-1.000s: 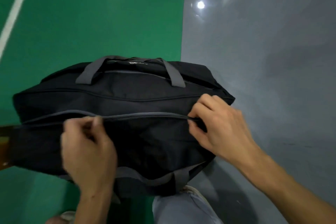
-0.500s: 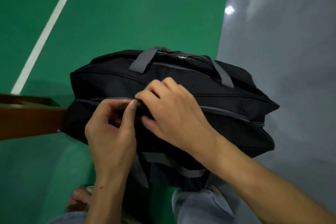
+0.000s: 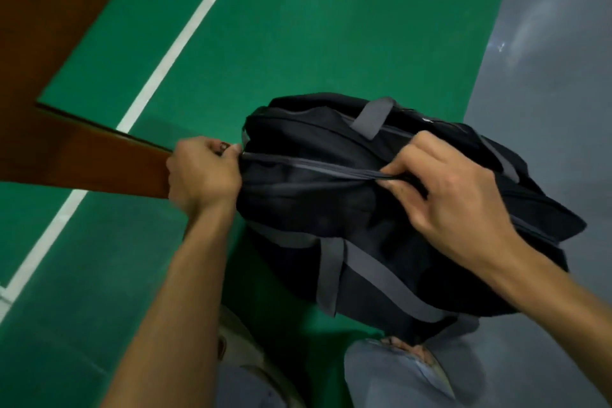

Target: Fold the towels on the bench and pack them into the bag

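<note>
A black duffel bag (image 3: 331, 209) with grey handles and a grey zip strip lies across my lap. My left hand (image 3: 202, 175) grips the bag's left end where the zip line finishes, fingers curled tight. My right hand (image 3: 457, 195) pinches the zip strip near the bag's middle, thumb and fingers closed on the fabric. The zip line between the two hands looks closed. No towels are visible.
A brown wooden bench (image 3: 82, 156) runs in from the left, ending beside my left hand. Below lies green court floor (image 3: 298, 26) with a white line (image 3: 185, 33), and grey floor (image 3: 546, 76) to the right. My knees (image 3: 397, 374) sit under the bag.
My left hand has slid left along the zip to the bag's end. My right hand has shifted right to the bag's middle. The view has swung, bringing more of the bench in.
</note>
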Action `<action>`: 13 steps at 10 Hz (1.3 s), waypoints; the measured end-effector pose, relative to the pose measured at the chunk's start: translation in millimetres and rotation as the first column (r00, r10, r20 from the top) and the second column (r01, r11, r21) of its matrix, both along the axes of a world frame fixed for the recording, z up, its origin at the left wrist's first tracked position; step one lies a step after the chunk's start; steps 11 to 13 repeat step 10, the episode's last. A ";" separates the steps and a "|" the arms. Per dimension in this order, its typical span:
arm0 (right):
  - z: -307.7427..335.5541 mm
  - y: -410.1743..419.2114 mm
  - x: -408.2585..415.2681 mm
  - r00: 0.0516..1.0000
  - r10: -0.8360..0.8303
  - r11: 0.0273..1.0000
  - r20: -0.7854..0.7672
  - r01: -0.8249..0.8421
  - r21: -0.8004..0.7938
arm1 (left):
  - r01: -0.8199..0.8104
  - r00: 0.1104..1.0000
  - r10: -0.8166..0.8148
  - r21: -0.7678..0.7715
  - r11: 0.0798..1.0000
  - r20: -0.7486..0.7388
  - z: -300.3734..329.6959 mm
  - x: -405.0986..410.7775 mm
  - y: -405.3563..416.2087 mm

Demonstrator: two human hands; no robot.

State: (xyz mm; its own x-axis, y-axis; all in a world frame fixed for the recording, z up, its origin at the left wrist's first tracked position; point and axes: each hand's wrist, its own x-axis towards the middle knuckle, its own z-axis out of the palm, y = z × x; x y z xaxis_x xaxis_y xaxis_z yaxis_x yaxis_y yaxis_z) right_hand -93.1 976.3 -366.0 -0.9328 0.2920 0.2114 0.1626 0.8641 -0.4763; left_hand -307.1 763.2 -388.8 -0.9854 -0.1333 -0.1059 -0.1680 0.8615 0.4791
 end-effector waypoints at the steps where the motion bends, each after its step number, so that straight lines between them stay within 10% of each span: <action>1: 0.9 1.2 3.8 1.000 -0.007 1.000 -0.010 0.007 -0.003 | 0.067 0.986 -0.060 -0.039 0.997 0.154 -4.4 -17.6 13.2; 8: 54.8 -19.4 -52.0 0.855 0.197 0.959 0.480 -0.270 0.087 | 0.696 0.698 -0.630 -0.115 0.709 0.341 93.1 34.7 -2.7; 13: 151.3 -53.2 -59.4 0.859 0.265 0.880 0.438 -0.401 0.255 | 0.724 0.689 -0.682 -0.178 0.667 0.247 188.4 71.9 -36.9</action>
